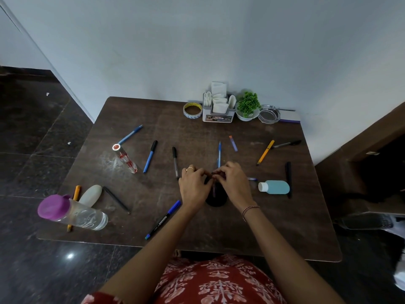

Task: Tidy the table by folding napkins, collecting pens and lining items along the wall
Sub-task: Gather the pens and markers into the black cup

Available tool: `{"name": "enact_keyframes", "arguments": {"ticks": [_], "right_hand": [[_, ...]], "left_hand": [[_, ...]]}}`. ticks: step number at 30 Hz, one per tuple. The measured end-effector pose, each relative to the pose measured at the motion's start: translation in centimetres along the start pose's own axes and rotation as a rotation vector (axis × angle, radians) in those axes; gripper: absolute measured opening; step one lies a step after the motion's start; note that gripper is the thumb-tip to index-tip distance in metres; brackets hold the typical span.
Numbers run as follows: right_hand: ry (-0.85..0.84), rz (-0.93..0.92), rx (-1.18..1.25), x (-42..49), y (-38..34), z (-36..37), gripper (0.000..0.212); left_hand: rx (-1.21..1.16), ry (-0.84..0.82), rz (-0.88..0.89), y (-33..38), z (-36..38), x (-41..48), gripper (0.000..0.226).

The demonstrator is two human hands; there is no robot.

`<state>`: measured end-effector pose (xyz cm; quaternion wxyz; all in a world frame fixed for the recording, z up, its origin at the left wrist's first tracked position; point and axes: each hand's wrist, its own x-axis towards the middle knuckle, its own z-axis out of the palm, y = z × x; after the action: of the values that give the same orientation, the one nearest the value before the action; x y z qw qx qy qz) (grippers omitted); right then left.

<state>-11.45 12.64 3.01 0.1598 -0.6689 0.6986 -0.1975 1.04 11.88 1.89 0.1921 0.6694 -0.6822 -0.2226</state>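
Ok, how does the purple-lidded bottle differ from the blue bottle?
The purple-lidded bottle is clear; the blue bottle is opaque light blue. The purple-lidded bottle has a purple lid, the blue bottle a white cap. The purple-lidded bottle looks larger and seems to stand upright, while the blue bottle lies on its side. Both are capped and not yet along the wall.

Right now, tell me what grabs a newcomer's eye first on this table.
The left hand and right hand meet over a dark round holder at the table's centre front. Pens lie scattered across the brown tabletop; a clear bottle with a purple lid sits front left.
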Motion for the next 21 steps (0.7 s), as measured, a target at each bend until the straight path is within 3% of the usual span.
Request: {"name": "enact_keyframes", "arguments": {"ticks": [16,21], "right_hand": [[-0.006,0.014,0.009,0.2,0.1,1.0,0.029],[0.15,-0.048,0.078,-0.2,-1.7,0.8,0.024]], "left_hand": [[-0.104,0.032,-0.051,-1.7,-0.3,0.5,0.029],[-0.119,0.116,-0.053,-4.7,-1.5,0.1,0.027]]}}
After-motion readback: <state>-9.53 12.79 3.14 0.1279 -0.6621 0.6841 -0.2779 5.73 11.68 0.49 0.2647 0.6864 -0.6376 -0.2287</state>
